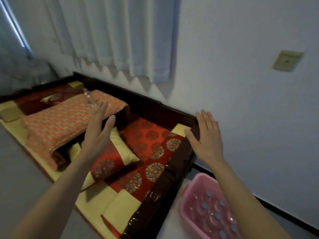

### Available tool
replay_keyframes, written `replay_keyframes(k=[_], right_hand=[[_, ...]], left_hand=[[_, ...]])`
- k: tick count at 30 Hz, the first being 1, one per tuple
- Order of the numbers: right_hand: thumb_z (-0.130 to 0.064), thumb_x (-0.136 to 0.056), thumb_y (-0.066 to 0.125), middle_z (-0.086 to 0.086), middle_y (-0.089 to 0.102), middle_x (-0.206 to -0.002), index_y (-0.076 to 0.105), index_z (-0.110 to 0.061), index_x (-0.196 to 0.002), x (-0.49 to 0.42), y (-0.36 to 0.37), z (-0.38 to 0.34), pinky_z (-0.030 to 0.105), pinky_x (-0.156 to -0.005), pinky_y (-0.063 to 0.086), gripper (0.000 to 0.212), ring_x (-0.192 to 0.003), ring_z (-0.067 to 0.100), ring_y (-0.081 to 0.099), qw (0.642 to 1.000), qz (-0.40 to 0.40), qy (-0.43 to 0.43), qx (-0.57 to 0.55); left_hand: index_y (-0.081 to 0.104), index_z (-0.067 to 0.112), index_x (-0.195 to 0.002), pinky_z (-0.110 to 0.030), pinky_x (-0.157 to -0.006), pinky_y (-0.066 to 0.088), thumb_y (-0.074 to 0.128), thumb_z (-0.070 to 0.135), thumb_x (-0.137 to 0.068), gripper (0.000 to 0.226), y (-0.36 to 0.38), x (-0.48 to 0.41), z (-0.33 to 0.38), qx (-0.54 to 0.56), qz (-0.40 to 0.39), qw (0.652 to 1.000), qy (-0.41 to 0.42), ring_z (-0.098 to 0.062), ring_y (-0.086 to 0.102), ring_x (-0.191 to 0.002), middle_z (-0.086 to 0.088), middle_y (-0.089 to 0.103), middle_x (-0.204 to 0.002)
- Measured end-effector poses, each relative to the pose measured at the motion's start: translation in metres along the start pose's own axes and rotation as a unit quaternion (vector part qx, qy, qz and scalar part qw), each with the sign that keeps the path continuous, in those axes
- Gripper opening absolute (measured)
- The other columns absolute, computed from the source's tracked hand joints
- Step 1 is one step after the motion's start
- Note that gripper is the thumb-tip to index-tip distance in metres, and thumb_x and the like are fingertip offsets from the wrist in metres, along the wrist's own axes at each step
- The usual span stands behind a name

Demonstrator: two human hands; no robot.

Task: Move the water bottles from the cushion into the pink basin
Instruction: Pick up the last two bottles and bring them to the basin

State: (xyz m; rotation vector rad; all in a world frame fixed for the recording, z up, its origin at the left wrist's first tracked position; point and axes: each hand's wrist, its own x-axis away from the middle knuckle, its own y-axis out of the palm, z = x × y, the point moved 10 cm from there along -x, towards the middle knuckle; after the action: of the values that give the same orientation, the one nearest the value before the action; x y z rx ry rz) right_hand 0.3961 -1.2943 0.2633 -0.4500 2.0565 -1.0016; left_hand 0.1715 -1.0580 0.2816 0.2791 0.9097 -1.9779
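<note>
A clear plastic water bottle (89,99) lies on the orange patterned cushion (57,125) at the far end of a wooden bench. My left hand (98,128) reaches toward it with fingers spread, its fingertips just short of the bottle, holding nothing. My right hand (205,137) hovers open over the bench's dark armrest, also empty. The pink basin (188,192) stands on the floor at the lower right, below my right forearm. Several capped bottles (217,216) stand upright inside it.
The dark wooden bench (160,192) carries red and yellow cushions (148,163) and a small pillow (117,152). A white wall with a beige plate (287,61) is on the right, and pale curtains (112,37) hang behind the bench.
</note>
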Motion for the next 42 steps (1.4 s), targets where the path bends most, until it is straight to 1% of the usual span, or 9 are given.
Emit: replay_keyframes(k=[5, 9, 12, 16, 21, 26, 31, 34, 42], right_hand=[[-0.049, -0.094, 0.048, 0.004, 0.026, -0.159, 0.029, -0.017, -0.149, -0.013, 0.050, -0.147, 0.047, -0.120, 0.016, 0.066, -0.148, 0.017, 0.014, 0.996, 0.010, -0.042, -0.081], [-0.049, -0.092, 0.051, -0.003, 0.024, -0.159, 0.028, -0.021, -0.150, -0.009, 0.124, -0.262, 0.041, -0.121, 0.014, 0.068, -0.147, 0.009, 0.012, 0.985, -0.028, -0.075, -0.152], [-0.049, -0.091, 0.054, -0.003, 0.023, -0.159, 0.028, -0.022, -0.150, -0.004, 0.179, -0.324, 0.042, -0.120, 0.017, 0.070, -0.147, 0.010, 0.013, 0.980, -0.081, -0.086, -0.158], [-0.044, -0.089, 0.060, 0.001, 0.027, -0.158, 0.033, -0.019, -0.148, -0.001, 0.236, -0.382, 0.042, -0.120, 0.016, 0.070, -0.147, 0.015, 0.016, 0.974, -0.125, -0.097, -0.163], [-0.044, -0.088, 0.061, 0.003, 0.028, -0.158, 0.037, -0.019, -0.147, -0.015, 0.297, -0.421, 0.044, -0.119, 0.016, 0.067, -0.147, 0.017, 0.017, 0.972, -0.157, -0.106, -0.140], [-0.043, -0.087, 0.063, 0.002, 0.029, -0.157, 0.037, -0.020, -0.146, -0.047, 0.362, -0.459, 0.049, -0.118, 0.019, 0.068, -0.146, 0.019, 0.019, 0.972, -0.164, -0.120, -0.118], [-0.045, -0.084, 0.066, 0.006, 0.032, -0.156, 0.038, -0.017, -0.146, -0.111, 0.435, -0.495, 0.053, -0.115, 0.025, 0.073, -0.145, 0.024, 0.024, 0.976, -0.164, -0.076, -0.122], [-0.050, -0.082, 0.065, 0.005, 0.032, -0.155, 0.037, -0.019, -0.145, -0.152, 0.475, -0.525, 0.052, -0.113, 0.028, 0.076, -0.144, 0.026, 0.026, 0.976, -0.167, -0.062, -0.121], [-0.025, -0.079, 0.076, 0.013, 0.045, -0.145, 0.042, -0.015, -0.140, -0.236, 0.554, -0.579, 0.047, -0.102, 0.038, 0.070, -0.131, 0.034, 0.043, 0.976, -0.168, -0.024, -0.136]], left_hand=[[0.029, 0.022, -0.149, -0.024, -0.112, 0.018, 0.055, 0.026, -0.093, 0.061, -0.154, 0.025, -0.061, -0.062, 0.053, 0.996, -0.032, -0.006, 0.022, -0.143, 0.010, 0.026, -0.153], [0.040, 0.010, -0.143, -0.019, -0.101, 0.026, 0.068, 0.010, -0.084, 0.065, -0.284, 0.067, -0.128, -0.130, 0.104, 0.982, -0.088, -0.012, 0.037, -0.128, -0.004, 0.043, -0.143], [0.040, 0.014, -0.143, -0.024, -0.102, 0.030, 0.070, 0.012, -0.083, 0.067, -0.356, 0.102, -0.175, -0.168, 0.128, 0.966, -0.149, -0.007, 0.035, -0.125, -0.002, 0.044, -0.143], [0.036, 0.018, -0.146, -0.039, -0.108, 0.032, 0.069, 0.019, -0.085, 0.070, -0.424, 0.133, -0.237, -0.179, 0.140, 0.949, -0.217, -0.019, 0.037, -0.136, -0.005, 0.039, -0.150], [0.038, 0.019, -0.145, -0.034, -0.107, 0.030, 0.070, 0.017, -0.084, 0.069, -0.471, 0.143, -0.297, -0.164, 0.171, 0.939, -0.249, -0.017, 0.038, -0.135, -0.003, 0.042, -0.148], [0.037, 0.021, -0.145, -0.028, -0.105, 0.028, 0.069, 0.016, -0.085, 0.068, -0.511, 0.116, -0.367, -0.164, 0.170, 0.937, -0.256, -0.006, 0.033, -0.129, -0.002, 0.041, -0.149], [0.037, 0.026, -0.145, -0.033, -0.106, 0.033, 0.070, 0.019, -0.084, 0.069, -0.559, 0.050, -0.451, -0.160, 0.161, 0.935, -0.274, -0.018, 0.040, -0.135, -0.001, 0.042, -0.149], [0.037, 0.027, -0.145, -0.033, -0.108, 0.032, 0.070, 0.020, -0.084, 0.069, -0.587, 0.004, -0.497, -0.145, 0.157, 0.939, -0.268, -0.015, 0.039, -0.135, 0.002, 0.042, -0.148], [0.044, 0.025, -0.141, -0.037, -0.106, 0.038, 0.069, 0.016, -0.084, 0.062, -0.618, -0.094, -0.619, -0.095, 0.126, 0.947, -0.279, -0.014, 0.051, -0.125, 0.004, 0.052, -0.139]])
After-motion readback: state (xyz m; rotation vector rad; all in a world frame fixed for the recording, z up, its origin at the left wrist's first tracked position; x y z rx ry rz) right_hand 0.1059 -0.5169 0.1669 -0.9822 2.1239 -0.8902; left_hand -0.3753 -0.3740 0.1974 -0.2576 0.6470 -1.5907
